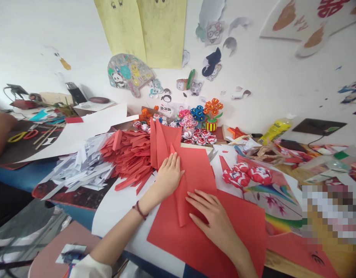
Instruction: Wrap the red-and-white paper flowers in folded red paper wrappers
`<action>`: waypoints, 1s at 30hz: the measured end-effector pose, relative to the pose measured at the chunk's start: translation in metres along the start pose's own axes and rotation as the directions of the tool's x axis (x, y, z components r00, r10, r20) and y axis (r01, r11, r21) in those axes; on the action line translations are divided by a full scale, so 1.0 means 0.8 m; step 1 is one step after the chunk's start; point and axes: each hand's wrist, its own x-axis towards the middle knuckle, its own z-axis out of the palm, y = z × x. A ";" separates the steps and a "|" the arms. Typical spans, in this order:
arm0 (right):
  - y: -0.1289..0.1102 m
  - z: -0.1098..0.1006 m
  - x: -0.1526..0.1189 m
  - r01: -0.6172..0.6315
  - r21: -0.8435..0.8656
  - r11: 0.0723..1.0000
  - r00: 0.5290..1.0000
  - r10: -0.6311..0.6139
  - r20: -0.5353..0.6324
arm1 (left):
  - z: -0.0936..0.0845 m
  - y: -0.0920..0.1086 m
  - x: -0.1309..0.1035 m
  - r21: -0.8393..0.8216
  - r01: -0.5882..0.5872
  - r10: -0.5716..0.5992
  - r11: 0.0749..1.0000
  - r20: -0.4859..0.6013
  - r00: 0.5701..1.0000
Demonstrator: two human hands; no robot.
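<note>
A sheet of red paper (197, 164) lies in front of me, its left part folded over into a narrow strip (182, 208). Across the fold my left hand (169, 172) rests flat, fingers stretched out and side by side. My right hand (209, 212) lies with spread fingers at the strip's right side, touching the red paper. A larger red sheet (238, 231) is underneath, over white paper (114, 208). Beyond my left fingertips stand pleated red pieces (163, 135). To their left is a heap of folded red strips (131, 150).
White paper strips (82, 166) are piled further left, near scissors (17, 136). A person's arm (1, 135) shows at the left edge. Red-and-white paper flowers (247, 175) sit at right. Behind are a striped flowerpot (211, 125) and a yellow bottle (276, 129).
</note>
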 end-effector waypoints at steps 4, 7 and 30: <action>0.000 0.000 -0.002 0.001 0.000 1.000 1.000 -0.001 -0.010 | 0.015 -0.002 0.028 0.031 0.150 -0.151 0.988 0.011 0.989; 0.000 0.001 -0.003 0.007 0.003 1.000 1.000 -0.007 -0.025 | 0.022 -0.001 0.032 0.005 0.137 -0.137 0.991 0.015 0.990; 0.009 0.002 -0.006 -0.124 0.319 0.940 0.992 0.130 0.002 | 0.037 -0.006 0.020 -0.037 0.144 -0.144 0.989 -0.007 0.989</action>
